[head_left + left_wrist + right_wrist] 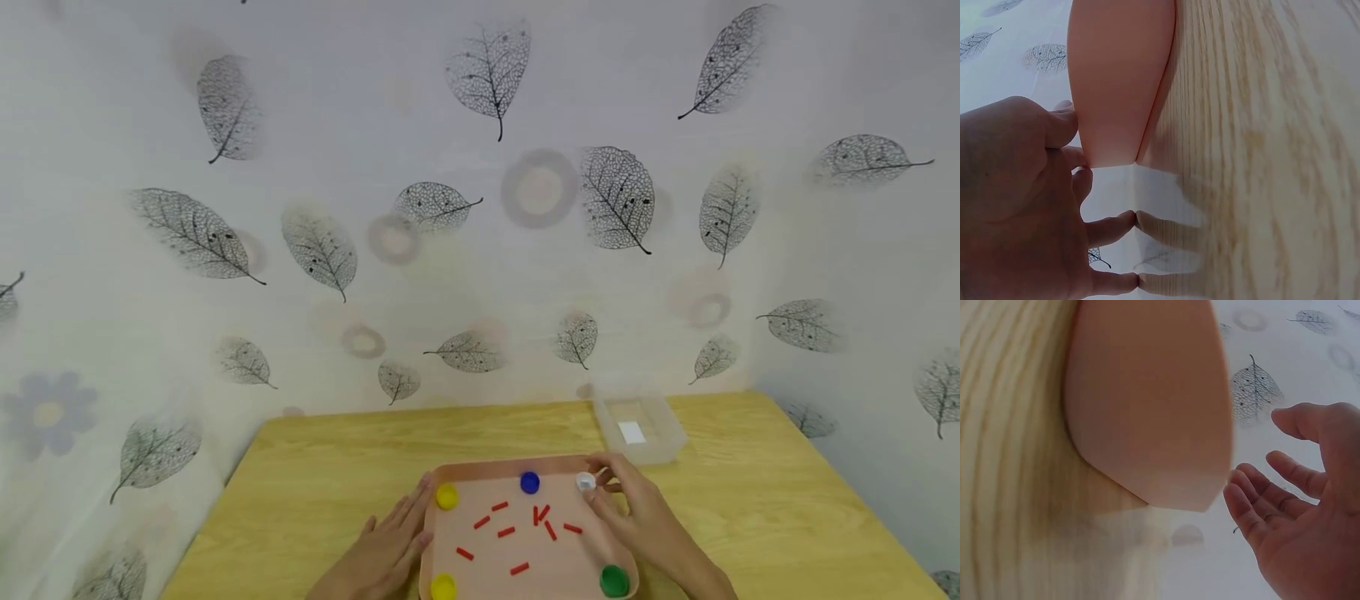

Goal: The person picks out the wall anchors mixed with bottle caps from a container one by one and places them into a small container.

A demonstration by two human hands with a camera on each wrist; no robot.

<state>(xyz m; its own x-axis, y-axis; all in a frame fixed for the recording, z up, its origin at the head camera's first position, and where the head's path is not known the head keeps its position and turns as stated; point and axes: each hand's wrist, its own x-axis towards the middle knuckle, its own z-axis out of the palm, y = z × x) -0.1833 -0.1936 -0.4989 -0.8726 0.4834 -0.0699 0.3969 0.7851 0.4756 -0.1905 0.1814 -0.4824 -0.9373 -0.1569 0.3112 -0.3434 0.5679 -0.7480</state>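
A shallow pink tray (525,575) holds several short red sticks (506,532) scattered over its floor. Round caps sit along its edges: yellow caps (447,497) on the left, a blue cap (530,482) at the back, a green cap (614,581) front right. My right hand (637,517) reaches over the back right corner, thumb and forefinger apart around a white cap (585,482). In the right wrist view its fingers are spread and loosely bent, with no cap showing between them. My left hand (386,542) rests along the tray's left side, fingertips at the rim.
Behind the tray, towards the right, stands a clear plastic box (652,442) with a white patch inside. The wooden table (337,450) meets a wall (480,275) printed with leaves at its back edge.
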